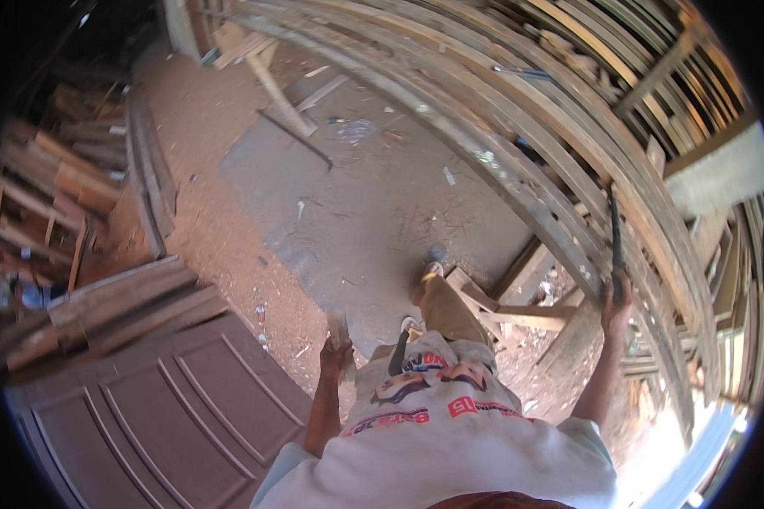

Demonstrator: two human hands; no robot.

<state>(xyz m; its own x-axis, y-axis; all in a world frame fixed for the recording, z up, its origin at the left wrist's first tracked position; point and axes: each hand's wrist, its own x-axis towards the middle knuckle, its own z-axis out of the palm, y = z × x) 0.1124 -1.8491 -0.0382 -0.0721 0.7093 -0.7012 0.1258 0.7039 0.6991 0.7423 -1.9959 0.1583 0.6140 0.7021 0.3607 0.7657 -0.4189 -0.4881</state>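
My left hand (337, 356) is closed around a short flat piece of wood (338, 325), which sticks up past the fingers. Off to the right, my right hand (618, 297) grips a dark, narrow bar-shaped tool (615, 233) pointing away from me. Its far end lies over the long wooden beams (560, 161), and its exact kind does not show. Whether that hand also rests on a beam, I cannot tell. Below my shirt front hangs a dark strip (397, 358), partly hidden by the shirt.
A brown panelled door (161, 416) lies at the lower left, beside stacked boards (110, 310). More timber (68, 170) is heaped at the far left. A grey sheet (356, 204) covers part of the dirt floor, with a dark rod (301, 140) on it. Wooden offcuts (518, 314) lie near my feet.
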